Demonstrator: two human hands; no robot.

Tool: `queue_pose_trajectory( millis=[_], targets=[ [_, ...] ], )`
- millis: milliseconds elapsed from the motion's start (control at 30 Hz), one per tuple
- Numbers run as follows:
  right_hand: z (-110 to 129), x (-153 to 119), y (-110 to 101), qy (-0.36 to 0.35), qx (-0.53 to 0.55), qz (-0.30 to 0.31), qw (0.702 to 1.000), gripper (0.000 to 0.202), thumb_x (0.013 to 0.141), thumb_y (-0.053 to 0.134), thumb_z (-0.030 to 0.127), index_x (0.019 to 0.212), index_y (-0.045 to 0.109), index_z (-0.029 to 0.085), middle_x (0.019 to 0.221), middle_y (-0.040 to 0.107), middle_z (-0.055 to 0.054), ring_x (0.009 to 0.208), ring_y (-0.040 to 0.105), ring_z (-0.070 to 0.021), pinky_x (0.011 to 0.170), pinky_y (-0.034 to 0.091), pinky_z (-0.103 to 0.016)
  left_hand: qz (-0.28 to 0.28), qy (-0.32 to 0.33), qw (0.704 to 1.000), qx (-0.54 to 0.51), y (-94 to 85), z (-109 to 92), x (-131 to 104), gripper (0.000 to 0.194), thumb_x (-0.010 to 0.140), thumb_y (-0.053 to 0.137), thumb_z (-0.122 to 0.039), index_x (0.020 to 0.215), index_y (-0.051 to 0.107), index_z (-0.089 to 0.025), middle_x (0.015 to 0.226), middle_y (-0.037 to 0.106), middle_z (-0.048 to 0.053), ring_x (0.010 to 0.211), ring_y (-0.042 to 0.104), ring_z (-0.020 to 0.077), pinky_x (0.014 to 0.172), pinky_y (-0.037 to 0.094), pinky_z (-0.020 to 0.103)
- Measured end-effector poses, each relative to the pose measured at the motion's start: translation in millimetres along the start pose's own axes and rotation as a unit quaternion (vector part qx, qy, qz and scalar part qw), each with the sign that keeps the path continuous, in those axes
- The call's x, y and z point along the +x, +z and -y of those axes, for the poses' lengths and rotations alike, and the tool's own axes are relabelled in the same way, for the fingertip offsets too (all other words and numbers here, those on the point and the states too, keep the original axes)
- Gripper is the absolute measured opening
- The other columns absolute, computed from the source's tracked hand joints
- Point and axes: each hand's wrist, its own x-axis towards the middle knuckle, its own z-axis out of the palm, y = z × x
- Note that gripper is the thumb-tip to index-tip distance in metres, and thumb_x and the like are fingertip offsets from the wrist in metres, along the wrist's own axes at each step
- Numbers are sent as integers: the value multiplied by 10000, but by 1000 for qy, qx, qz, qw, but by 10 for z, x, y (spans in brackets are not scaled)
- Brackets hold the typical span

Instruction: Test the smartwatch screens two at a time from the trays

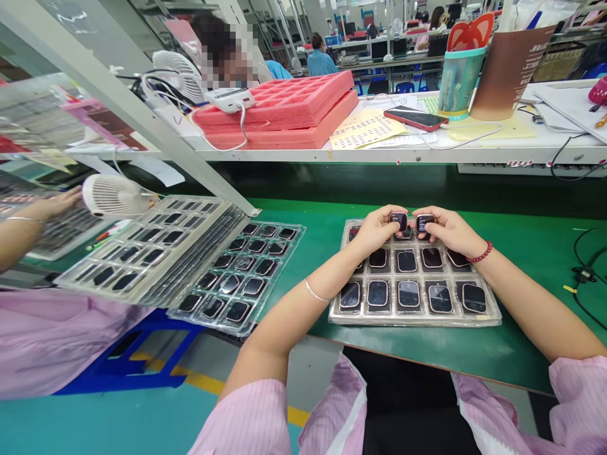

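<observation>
Left hand (383, 226) and right hand (441, 226) each grip a small square dark-screened watch case; screen text illegible, rear slots of clear plastic tray (415, 318) partly covered.

And up on the white shelf (303, 155), two pink foam blocks (303, 101) are sitting stacked, a white device (230, 99) resting on top; a red-edged phone (416, 119) is lying beside yellow paper (367, 129); a teal cup (461, 82) is holding something orange-red (470, 33), and a tall brown container (511, 79) is standing right next to it; down on the left, a small white fan (116, 196) is showing its grille; black cables (585, 273) are curling across the green worktop (535, 253) at far right; a blue stool (142, 366) is standing below, while a person in blue (321, 62) is sitting in the background.
</observation>
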Motion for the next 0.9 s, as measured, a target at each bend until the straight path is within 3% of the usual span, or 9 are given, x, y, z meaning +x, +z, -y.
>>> queue_pose_trajectory(
  millis=[100,267,533,700,800,900],
  targets=[
    [-11,2,3,-16,-12,3,1000,438,765,609,135,1197,635,206,1105,744,-66,823,745,-182,539,574,-227,-6,12,1000,-12,3,11,0,408,689,623,-100,1094,610,-148,959,715,52,772,654,127,735,522,258],
    [-23,-1,4,-23,-31,18,999,438,765,589,141,1197,632,201,1131,741,-78,843,750,-202,544,567,-239,-7,18,1000,-8,3,6,-7,326,731,632,-143,1056,605,-144,897,683,35,713,618,105,706,510,252],
    [-9,-4,2,-24,-36,25,999,436,770,580,156,1200,639,197,1154,736,-96,852,745,-219,537,558,-251,-8,31,999,0,-1,21,-2,360,721,617,-113,1078,594,-144,908,676,33,740,621,111,726,504,253],
    [-27,1,-6,-48,-42,32,997,448,769,597,159,1215,626,189,1184,733,-105,871,745,-213,616,587,-279,-8,46,999,8,-14,40,8,442,671,629,-75,1104,585,-155,945,689,37,882,657,151,811,501,269],
    [-36,3,-4,-48,-40,40,997,412,797,579,171,1206,623,187,1186,732,-105,862,748,-209,604,584,-275,-1,41,999,4,-20,41,9,401,714,632,-134,1112,587,-155,928,685,39,785,640,130,766,500,270],
    [-38,5,3,-65,-35,41,996,400,787,614,179,1187,625,185,1191,733,-101,910,742,-211,757,611,-333,-2,41,999,5,-20,25,2,428,705,633,-133,1129,583,-156,936,685,42,807,645,141,778,500,278]
  ],
)
